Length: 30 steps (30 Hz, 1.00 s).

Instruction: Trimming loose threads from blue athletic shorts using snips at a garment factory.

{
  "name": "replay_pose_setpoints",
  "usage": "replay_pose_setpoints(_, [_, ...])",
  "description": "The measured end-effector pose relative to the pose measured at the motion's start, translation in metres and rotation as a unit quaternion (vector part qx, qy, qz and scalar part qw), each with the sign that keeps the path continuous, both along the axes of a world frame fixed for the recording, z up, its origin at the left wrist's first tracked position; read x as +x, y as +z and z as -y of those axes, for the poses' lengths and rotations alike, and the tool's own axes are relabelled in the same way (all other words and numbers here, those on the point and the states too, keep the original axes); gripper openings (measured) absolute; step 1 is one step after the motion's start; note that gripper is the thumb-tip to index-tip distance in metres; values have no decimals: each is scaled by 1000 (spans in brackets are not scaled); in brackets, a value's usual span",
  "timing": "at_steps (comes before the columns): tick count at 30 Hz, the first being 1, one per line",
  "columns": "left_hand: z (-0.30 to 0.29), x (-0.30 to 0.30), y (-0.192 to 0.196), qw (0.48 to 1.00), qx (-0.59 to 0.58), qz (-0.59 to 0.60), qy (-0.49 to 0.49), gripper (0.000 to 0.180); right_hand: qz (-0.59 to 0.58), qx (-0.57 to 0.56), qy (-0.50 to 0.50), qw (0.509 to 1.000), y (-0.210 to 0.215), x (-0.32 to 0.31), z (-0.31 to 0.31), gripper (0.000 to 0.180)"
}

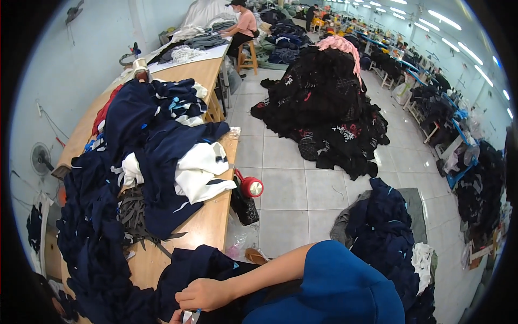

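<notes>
My right hand (204, 294) reaches in from the lower right, its blue sleeve (334, 289) filling the bottom of the view. Its fingers are curled on a navy garment (186, 265) lying at the near end of the wooden table (208, 224). A small silvery-white item (191, 316) shows just below that hand; what it is cannot be made out. Only a sliver of my left hand (175, 318) appears at the bottom edge, and its grip is hidden.
A heap of navy and white garments (154, 146) covers the table. A red round object (250, 187) and a black bag (244, 206) hang at its edge. Black clothes (324, 102) and navy clothes (386, 232) lie piled on the tiled floor. A person in pink (245, 24) sits far off.
</notes>
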State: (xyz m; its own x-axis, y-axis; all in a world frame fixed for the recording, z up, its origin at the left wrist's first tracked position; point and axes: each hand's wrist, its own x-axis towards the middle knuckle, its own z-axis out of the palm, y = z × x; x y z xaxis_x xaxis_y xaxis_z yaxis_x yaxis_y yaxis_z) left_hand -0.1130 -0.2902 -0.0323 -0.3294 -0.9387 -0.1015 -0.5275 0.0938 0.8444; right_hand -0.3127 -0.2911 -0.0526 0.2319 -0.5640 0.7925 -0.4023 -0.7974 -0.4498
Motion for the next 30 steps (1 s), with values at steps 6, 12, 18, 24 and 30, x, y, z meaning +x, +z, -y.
replay_pose_setpoints(6, [-16,2,0,928,189,-316,56,27,-19,9,-5,1000,-2,5,-2,10])
replay_pose_setpoints(12, [-23,-10,-5,928,111,-345,87,40,25,168,15,985,22,-3,-6,16])
replay_pose_setpoints(18, [-20,-25,31,921,178,-343,57,22,76,271,60,958,45,-17,-1,9])
replay_pose_setpoints(24, [-24,-11,27,903,194,-380,54,23,95,351,54,930,61,-19,0,7])
replay_pose_setpoints(30, [-22,-6,21,886,221,-406,49,24,10,335,3,942,62,-22,-5,15])
